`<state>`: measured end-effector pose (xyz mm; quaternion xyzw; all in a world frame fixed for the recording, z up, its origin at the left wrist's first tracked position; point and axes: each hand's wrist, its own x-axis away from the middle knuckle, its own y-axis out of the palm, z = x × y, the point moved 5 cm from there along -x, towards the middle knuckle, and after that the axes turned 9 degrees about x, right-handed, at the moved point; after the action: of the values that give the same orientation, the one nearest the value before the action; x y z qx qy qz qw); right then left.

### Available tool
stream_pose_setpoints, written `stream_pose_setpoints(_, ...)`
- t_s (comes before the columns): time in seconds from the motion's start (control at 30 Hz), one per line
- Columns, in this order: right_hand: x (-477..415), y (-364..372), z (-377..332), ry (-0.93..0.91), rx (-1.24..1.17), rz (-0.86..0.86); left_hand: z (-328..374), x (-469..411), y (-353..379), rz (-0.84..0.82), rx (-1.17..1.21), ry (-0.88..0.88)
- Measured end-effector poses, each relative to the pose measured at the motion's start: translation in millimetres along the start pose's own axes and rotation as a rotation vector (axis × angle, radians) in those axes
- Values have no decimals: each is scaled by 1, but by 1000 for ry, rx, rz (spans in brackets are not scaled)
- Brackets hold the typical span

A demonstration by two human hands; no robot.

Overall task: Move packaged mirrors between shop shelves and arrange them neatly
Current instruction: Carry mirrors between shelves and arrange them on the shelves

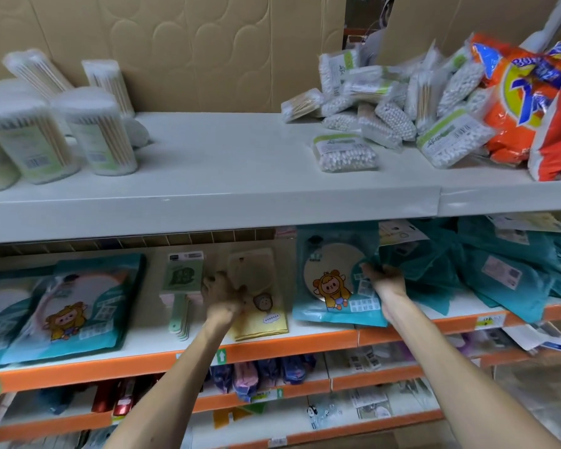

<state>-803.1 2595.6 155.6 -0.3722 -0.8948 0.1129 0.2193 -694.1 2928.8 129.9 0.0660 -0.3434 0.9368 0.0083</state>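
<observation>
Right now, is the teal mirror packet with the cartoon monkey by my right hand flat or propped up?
Propped up: the teal mirror packet leans back, top edge raised, right hand gripping its side.
</observation>
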Motion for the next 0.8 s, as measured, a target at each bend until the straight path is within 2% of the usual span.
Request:
stream_pose_setpoints(0.1, 10, -1, 6, 44, -7, 0, 20, 16, -21, -31, -86, 219)
stream_pose_setpoints(0.2, 30, -5, 6, 84, 0, -20, 37, 42, -47, -47, -281, 492)
stream_pose_setpoints(0.33, 69, -10, -8, 62, 5, -50, 48, 75, -88, 43, -510, 685)
stream_pose_setpoints(0.5, 121, -10, -20, 4, 8, -92, 42, 132, -140, 205, -643, 802)
stream_pose_setpoints(0.8, 249, -1, 20, -45, -41, -249, -45, 240, -196, 221, -717, 736)
